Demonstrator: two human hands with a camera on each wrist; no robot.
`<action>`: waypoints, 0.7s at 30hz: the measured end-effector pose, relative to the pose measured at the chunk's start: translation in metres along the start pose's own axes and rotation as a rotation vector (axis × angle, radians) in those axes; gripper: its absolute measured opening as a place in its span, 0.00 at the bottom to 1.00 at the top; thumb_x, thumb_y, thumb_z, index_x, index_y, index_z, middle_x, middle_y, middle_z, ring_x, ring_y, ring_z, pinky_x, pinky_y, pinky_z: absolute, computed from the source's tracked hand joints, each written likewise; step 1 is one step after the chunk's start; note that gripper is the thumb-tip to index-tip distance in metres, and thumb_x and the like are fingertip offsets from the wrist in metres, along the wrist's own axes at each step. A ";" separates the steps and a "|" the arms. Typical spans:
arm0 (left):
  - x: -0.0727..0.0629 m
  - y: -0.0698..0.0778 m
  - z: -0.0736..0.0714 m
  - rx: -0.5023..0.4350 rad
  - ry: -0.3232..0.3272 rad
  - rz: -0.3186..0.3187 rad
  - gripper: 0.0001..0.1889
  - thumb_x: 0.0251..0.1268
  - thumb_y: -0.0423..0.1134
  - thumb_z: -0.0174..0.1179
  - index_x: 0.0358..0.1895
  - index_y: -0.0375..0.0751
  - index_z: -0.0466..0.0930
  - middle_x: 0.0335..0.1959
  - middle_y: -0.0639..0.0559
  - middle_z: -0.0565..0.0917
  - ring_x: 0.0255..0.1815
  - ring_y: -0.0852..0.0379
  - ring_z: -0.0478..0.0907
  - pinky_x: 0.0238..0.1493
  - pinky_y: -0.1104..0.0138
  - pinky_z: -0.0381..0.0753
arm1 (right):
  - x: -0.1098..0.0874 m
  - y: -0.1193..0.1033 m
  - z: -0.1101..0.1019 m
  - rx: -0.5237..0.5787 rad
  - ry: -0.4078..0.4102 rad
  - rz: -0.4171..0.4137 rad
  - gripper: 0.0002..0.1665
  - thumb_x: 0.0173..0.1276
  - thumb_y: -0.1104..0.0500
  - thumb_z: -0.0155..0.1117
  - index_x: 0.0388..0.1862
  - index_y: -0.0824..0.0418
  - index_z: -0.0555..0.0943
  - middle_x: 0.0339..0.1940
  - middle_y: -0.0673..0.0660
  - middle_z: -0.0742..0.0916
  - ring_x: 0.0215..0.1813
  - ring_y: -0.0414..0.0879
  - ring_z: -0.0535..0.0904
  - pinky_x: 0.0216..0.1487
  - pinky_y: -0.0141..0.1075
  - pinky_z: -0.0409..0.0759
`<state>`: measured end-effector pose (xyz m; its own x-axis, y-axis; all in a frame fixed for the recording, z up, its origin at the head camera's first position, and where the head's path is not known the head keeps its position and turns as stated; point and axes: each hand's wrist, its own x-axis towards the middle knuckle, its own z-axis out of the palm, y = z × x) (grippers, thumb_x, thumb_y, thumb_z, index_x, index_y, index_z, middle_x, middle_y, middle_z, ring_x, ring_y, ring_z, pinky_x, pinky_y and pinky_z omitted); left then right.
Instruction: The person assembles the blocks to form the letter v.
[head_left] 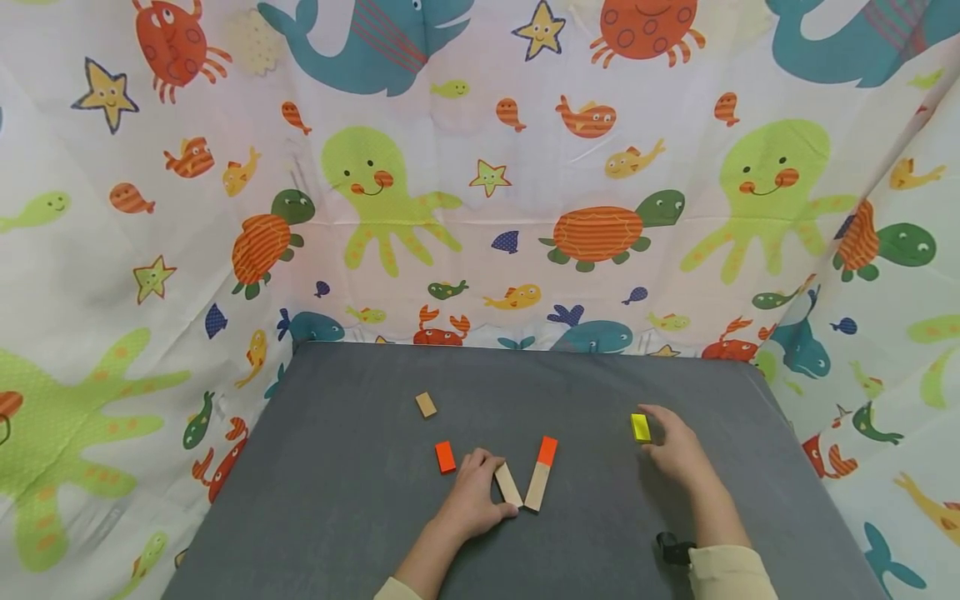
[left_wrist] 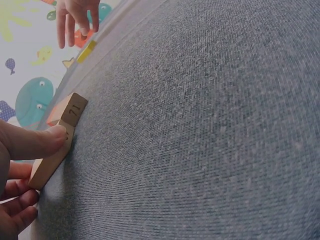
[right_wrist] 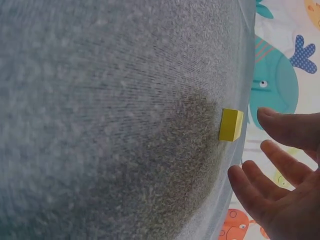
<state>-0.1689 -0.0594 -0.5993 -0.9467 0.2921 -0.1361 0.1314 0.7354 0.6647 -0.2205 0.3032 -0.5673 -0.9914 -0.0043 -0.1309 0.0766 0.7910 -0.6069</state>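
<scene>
My left hand (head_left: 471, 493) holds a plain wooden block (head_left: 507, 485) lengthwise, thumb on its near end and fingers at the far end. Beside it, angled to form a V, lies another plain wooden block (head_left: 536, 488), with an orange block (head_left: 547, 451) at its far end. The left wrist view shows the number 71 printed on the end of a wooden block (left_wrist: 74, 109). On the right, a small yellow block (head_left: 641, 427) rests on the table. My right hand (head_left: 673, 446) is beside it, fingers spread; a gap shows between hand and yellow block (right_wrist: 230, 125) in the right wrist view.
A separate orange block (head_left: 445, 457) lies just left of my left hand. Farther back is a small wooden block (head_left: 426, 405). Grey cloth covers the table (head_left: 337, 500), and a curtain printed with sea animals (head_left: 465, 233) hangs behind and at both sides.
</scene>
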 end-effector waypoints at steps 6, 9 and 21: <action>0.000 0.000 0.000 -0.003 -0.003 0.004 0.39 0.48 0.47 0.80 0.66 0.41 0.76 0.57 0.51 0.72 0.58 0.52 0.68 0.61 0.53 0.76 | 0.004 0.002 -0.001 -0.013 -0.007 -0.017 0.47 0.61 0.72 0.68 0.78 0.61 0.62 0.76 0.73 0.65 0.75 0.74 0.58 0.69 0.69 0.59; 0.000 0.000 0.000 -0.008 -0.004 0.005 0.39 0.48 0.47 0.80 0.66 0.41 0.76 0.57 0.51 0.72 0.58 0.52 0.68 0.61 0.53 0.76 | 0.007 0.002 -0.002 -0.018 -0.030 -0.014 0.53 0.60 0.73 0.69 0.81 0.59 0.56 0.77 0.74 0.63 0.75 0.75 0.58 0.69 0.70 0.58; 0.000 0.002 -0.002 -0.011 -0.023 -0.023 0.40 0.48 0.47 0.81 0.66 0.42 0.76 0.57 0.51 0.72 0.59 0.51 0.68 0.61 0.52 0.76 | 0.012 0.007 0.002 0.000 -0.109 0.041 0.50 0.62 0.71 0.66 0.81 0.60 0.56 0.78 0.75 0.61 0.75 0.76 0.56 0.70 0.71 0.57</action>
<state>-0.1689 -0.0595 -0.5967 -0.9422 0.2898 -0.1683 0.1065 0.7350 0.6696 -0.2318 0.3074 -0.5746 -0.9700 -0.0389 -0.2401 0.1165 0.7921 -0.5991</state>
